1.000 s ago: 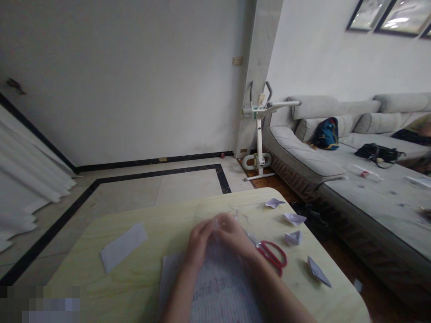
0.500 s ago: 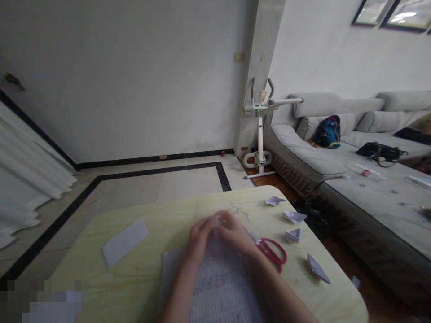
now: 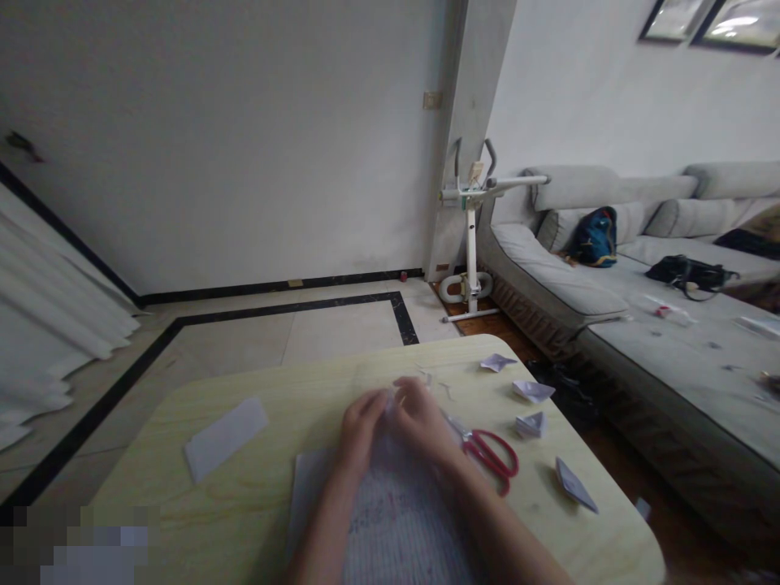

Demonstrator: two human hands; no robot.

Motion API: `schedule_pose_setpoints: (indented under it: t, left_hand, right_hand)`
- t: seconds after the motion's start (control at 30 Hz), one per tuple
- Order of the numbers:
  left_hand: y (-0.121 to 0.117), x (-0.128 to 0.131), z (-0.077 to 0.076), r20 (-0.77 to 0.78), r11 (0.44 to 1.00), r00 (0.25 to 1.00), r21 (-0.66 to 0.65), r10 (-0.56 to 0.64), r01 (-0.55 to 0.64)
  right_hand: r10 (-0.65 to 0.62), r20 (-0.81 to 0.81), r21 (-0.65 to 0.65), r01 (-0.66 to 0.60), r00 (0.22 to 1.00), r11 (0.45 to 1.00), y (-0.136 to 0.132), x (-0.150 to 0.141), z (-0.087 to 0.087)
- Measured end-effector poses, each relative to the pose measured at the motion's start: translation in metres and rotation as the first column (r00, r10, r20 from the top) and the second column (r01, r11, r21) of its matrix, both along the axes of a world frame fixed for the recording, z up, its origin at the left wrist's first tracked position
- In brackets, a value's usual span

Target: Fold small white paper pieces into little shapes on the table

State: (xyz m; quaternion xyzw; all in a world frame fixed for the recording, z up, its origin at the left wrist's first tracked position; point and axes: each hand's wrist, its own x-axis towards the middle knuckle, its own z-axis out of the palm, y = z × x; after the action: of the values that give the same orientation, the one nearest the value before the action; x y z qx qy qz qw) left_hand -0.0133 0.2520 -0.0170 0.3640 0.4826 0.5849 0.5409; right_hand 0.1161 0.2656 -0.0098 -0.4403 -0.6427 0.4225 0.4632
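Observation:
My left hand [image 3: 361,429] and my right hand [image 3: 422,422] meet over the table, fingers closed on a small piece of white paper [image 3: 388,401] that is mostly hidden between them. Under my wrists lies a lined sheet with writing [image 3: 402,520]. Red-handled scissors [image 3: 491,455] rest just right of my right hand, their blades partly behind it. Several folded paper boats [image 3: 532,392] stand along the table's right side. To the left is a flat stack of white paper strips [image 3: 225,439]. Thin paper scraps [image 3: 447,390] lie beyond my right hand.
The pale wooden table [image 3: 256,520] has rounded corners. To the right stands a grey sofa [image 3: 658,349] with a blue backpack [image 3: 597,237] and a black bag [image 3: 691,276] on it. A white exercise machine [image 3: 470,244] is by the wall, and a white curtain [image 3: 54,341] hangs left.
My right hand's fingers shift slightly at the paper, and the two hands come a little apart at the fingertips. The view tilts slightly; the other things stay put.

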Motion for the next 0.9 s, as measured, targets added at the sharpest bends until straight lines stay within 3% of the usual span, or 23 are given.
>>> schedule_pose_setpoints:
  t: [0.23, 0.4, 0.53, 0.7, 0.9]
  left_hand:
    - [-0.002, 0.000, 0.009, -0.146, 1.000, 0.989, 0.003, -0.007, 0.007]
    - [-0.001, 0.000, 0.003, -0.122, 1.000, 0.992, -0.002, -0.026, 0.026]
    - [0.001, 0.000, -0.004, -0.113, 1.000, 0.994, 0.000, 0.006, -0.006]
    - [0.001, 0.001, -0.001, -0.163, 1.000, 0.986, -0.001, 0.020, -0.020]
    - [0.000, 0.001, 0.002, -0.139, 0.999, 0.989, 0.008, 0.042, -0.041]
  right_hand:
    - [-0.114, 0.139, 0.084, 0.103, 0.984, 0.991, -0.001, -0.004, -0.006]
    - [-0.179, 0.253, 0.181, 0.135, 0.951, 0.974, -0.002, -0.004, -0.008]
    - [-0.173, 0.291, 0.266, 0.094, 0.941, 0.959, -0.003, -0.004, -0.007]
    - [-0.121, 0.308, 0.293, 0.027, 0.944, 0.956, -0.001, -0.004, -0.006]
    - [-0.181, 0.316, 0.329, 0.071, 0.931, 0.942, 0.001, -0.003, -0.007]
